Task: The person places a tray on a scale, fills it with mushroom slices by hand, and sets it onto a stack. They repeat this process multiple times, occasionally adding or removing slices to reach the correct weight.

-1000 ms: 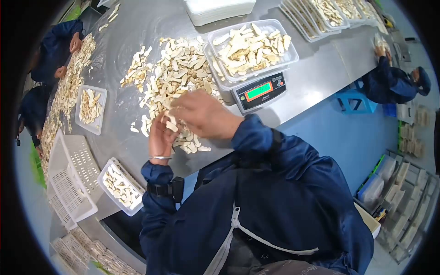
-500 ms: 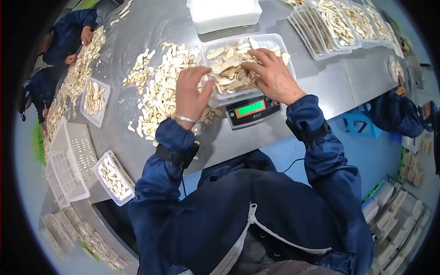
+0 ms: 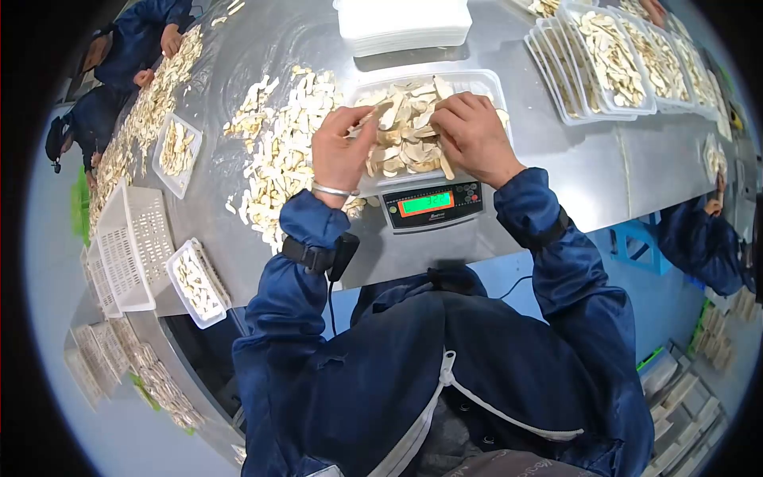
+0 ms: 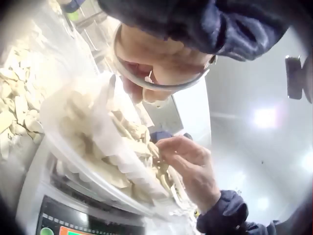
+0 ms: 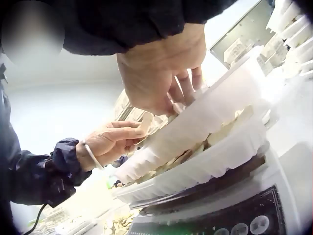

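Note:
Pale dried slices fill a clear plastic tray on a digital scale. In the right wrist view, an upper tray is stacked on a lower tray that also holds slices. My left hand, with a bangle at the wrist, is at the tray's left side; the right wrist view shows its thumb and fingers pinching a slice. At the right side, my right hand rests bent, relaxed fingers on the slices; its fingertips are partly hidden.
Loose slices lie left of the scale. Behind it is a stack of white trays; filled trays stand at the back right. White baskets and small filled trays are at left. Other people work around the table.
Both hands moved from the loose pile to the tray on the scale, where more slices now lie. Since the middle frame, the hands have shifted only slightly, and the slices between them lie lower.

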The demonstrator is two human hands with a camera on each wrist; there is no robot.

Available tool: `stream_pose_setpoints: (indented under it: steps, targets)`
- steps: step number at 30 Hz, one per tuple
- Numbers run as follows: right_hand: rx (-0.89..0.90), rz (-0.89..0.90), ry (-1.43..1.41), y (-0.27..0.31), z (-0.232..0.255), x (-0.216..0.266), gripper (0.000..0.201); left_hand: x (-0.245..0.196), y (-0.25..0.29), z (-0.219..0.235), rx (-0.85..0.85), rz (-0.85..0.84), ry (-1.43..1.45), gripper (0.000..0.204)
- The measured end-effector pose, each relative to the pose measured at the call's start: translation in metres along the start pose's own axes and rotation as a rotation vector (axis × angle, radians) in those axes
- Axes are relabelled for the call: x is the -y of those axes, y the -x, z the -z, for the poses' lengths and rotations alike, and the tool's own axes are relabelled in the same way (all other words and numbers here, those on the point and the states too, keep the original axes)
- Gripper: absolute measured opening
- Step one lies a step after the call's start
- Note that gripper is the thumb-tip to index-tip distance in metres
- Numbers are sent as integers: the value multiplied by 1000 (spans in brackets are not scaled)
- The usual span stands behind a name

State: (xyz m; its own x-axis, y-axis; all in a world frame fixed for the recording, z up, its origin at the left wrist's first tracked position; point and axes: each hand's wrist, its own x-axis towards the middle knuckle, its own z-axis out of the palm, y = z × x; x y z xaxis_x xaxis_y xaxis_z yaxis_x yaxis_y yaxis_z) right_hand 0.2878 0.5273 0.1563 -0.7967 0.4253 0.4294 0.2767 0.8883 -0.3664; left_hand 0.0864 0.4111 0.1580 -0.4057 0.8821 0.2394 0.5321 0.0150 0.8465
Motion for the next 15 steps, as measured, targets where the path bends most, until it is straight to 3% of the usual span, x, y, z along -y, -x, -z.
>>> stream_pose_setpoints:
  steps: [2, 6, 11, 15]
  targets:
    - [17, -17, -40, -2, 1, -2, 16, 2, 2, 4, 21, 289, 369, 17]
    - [62, -19, -41, -4, 4, 3, 19, -11, 15, 32, 141, 539, 890, 19]
    - [84, -1, 30, -4, 1, 9, 27, 4, 53, 54, 170, 624, 988, 15]
    - [-21, -22, -63, -8, 9, 5, 23, 11, 80, 72, 262, 738, 933, 15]
